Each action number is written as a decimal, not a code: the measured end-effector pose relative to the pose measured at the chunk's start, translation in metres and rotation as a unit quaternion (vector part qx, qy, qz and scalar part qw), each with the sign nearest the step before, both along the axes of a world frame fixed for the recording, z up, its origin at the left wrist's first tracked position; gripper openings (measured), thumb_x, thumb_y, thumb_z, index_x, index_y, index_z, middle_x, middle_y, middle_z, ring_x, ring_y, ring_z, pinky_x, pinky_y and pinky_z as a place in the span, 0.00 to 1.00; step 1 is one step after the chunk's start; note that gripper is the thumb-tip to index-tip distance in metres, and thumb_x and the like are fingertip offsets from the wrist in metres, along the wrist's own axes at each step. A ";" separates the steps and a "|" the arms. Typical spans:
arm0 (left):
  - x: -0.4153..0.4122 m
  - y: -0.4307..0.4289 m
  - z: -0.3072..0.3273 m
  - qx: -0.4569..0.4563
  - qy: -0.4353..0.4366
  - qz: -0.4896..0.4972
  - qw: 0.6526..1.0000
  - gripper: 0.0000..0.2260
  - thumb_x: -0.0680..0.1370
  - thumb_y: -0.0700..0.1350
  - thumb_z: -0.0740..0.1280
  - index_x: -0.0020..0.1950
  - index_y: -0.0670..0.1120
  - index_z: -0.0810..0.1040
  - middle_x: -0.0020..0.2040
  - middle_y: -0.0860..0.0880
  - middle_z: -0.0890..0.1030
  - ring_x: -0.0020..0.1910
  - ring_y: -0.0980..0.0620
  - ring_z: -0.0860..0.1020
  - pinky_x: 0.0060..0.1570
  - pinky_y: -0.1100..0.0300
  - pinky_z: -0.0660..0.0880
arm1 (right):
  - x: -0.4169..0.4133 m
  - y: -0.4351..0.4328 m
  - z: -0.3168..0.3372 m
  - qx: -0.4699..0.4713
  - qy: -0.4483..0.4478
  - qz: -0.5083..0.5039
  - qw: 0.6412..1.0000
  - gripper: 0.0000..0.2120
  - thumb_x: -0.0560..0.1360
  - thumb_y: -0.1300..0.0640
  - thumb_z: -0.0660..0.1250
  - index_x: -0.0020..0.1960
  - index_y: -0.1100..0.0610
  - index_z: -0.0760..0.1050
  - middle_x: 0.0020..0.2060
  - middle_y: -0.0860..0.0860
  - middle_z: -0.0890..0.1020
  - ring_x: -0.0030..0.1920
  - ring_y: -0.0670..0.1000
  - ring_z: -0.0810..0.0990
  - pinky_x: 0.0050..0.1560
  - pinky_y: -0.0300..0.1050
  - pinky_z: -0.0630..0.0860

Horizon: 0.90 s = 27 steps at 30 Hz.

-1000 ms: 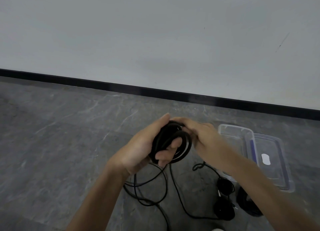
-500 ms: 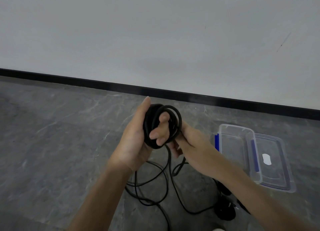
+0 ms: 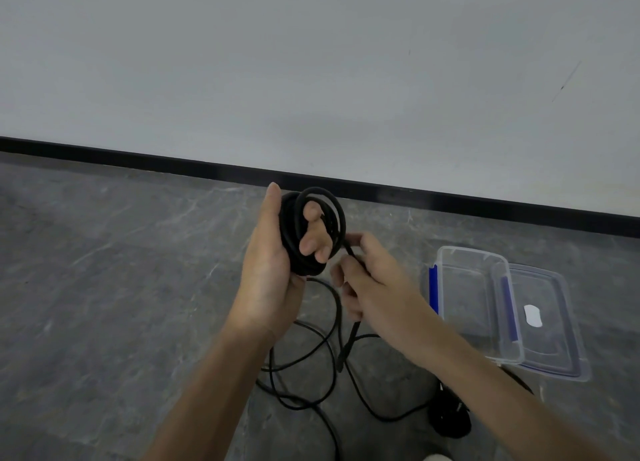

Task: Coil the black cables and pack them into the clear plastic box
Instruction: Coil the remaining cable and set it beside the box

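wall (image 3: 311,62): plain grey | skirting (image 3: 138,157): black | floor (image 3: 104,270): grey marbled

- I see the cable coil (image 3: 301,242) in the left hand (image 3: 273,277), raised above the floor (image 3: 104,287).
- The right hand (image 3: 374,287) is just right of the coil, gripping the cable tail (image 3: 349,343).
- Loose cable (image 3: 325,360) lies on the floor beneath both hands.
- The plastic box (image 3: 474,308) stands right of the hands, with its lid (image 3: 554,339) against its far-right side.
- Another cable bundle (image 3: 450,422) lies nearer me than the box.
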<state>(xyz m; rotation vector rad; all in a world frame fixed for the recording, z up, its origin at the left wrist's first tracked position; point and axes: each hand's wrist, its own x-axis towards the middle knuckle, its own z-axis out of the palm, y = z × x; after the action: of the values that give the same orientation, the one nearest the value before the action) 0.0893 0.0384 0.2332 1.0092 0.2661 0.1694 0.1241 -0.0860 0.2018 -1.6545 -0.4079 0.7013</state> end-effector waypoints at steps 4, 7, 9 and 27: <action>0.001 0.004 -0.003 0.009 0.011 0.040 0.999 0.24 0.82 0.59 0.48 0.37 0.48 0.72 0.26 0.53 0.64 0.27 0.55 0.66 0.37 0.64 0.70 | -0.006 0.003 0.006 0.021 0.052 0.030 0.998 0.13 0.82 0.62 0.55 0.60 0.49 0.72 0.32 0.50 0.77 0.31 0.48 0.78 0.38 0.43 0.79; 0.003 0.004 -0.005 0.067 0.014 0.062 0.996 0.24 0.82 0.59 0.46 0.39 0.46 0.71 0.26 0.53 0.66 0.27 0.55 0.67 0.37 0.66 0.71 | -0.007 0.003 0.008 0.050 0.133 0.057 0.988 0.21 0.81 0.65 0.59 0.67 0.44 0.70 0.33 0.52 0.78 0.38 0.50 0.81 0.51 0.49 0.81; 0.003 0.003 -0.006 0.115 0.010 0.074 0.991 0.24 0.81 0.60 0.46 0.40 0.46 0.71 0.27 0.53 0.68 0.29 0.54 0.69 0.40 0.64 0.71 | -0.008 0.003 0.009 0.066 0.171 0.071 0.981 0.26 0.80 0.65 0.60 0.71 0.41 0.66 0.32 0.51 0.77 0.37 0.48 0.79 0.51 0.45 0.80; 0.002 0.019 -0.016 0.338 -0.007 0.172 0.925 0.17 0.80 0.59 0.56 0.35 0.60 0.76 0.36 0.54 0.77 0.41 0.51 0.78 0.53 0.49 0.77 | -0.026 0.007 0.016 0.046 0.135 0.097 0.985 0.09 0.81 0.61 0.59 0.59 0.60 0.73 0.32 0.50 0.78 0.37 0.48 0.78 0.46 0.46 0.75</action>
<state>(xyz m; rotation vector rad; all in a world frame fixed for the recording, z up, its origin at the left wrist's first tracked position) 0.0916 0.0574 0.2175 1.6406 0.3823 0.6192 0.0981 -0.0795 0.2176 -1.4209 -0.4028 1.0245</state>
